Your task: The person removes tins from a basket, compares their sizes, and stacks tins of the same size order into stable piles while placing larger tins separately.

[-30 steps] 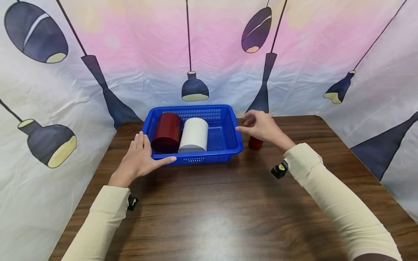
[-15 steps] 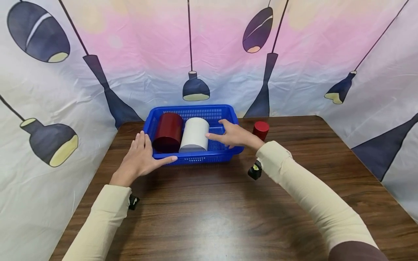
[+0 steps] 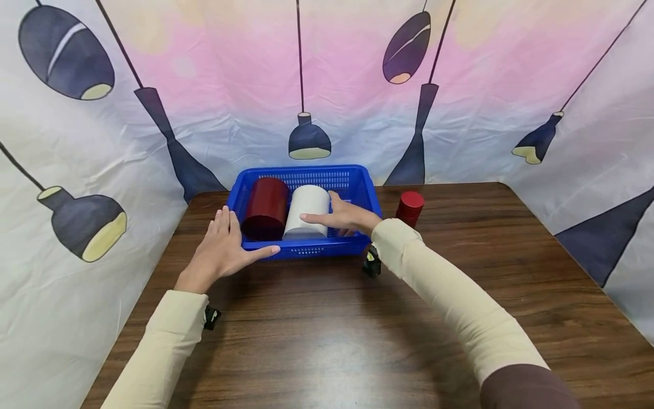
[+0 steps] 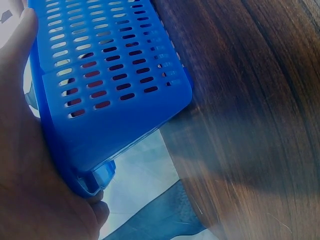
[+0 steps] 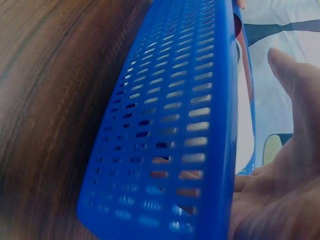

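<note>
A blue slotted plastic basket (image 3: 337, 244) stands at the back of the wooden table. Inside it lie a dark red cylinder (image 3: 268, 200) on the left and a white cylinder (image 3: 304, 204) beside it. My left hand (image 3: 217, 253) rests on the basket's front left corner, its fingers straight along the left rim and thumb along the front rim. My right hand (image 3: 351, 218) reaches into the basket from the right, thumb extended over the white cylinder and fingers at its right side. The lower right fingers are partly hidden behind the basket wall (image 5: 170, 100) in the right wrist view.
A small red cylindrical container (image 3: 411, 208) stands upright on the table, right of the basket and behind the right forearm. A printed cloth (image 3: 245, 108) with lamp drawings hangs close behind the basket. The wooden table (image 3: 306, 324) extends in front.
My right hand has moved left, from beside the small red container over the basket's right rim to the white cylinder. My left hand has stayed on the basket corner.
</note>
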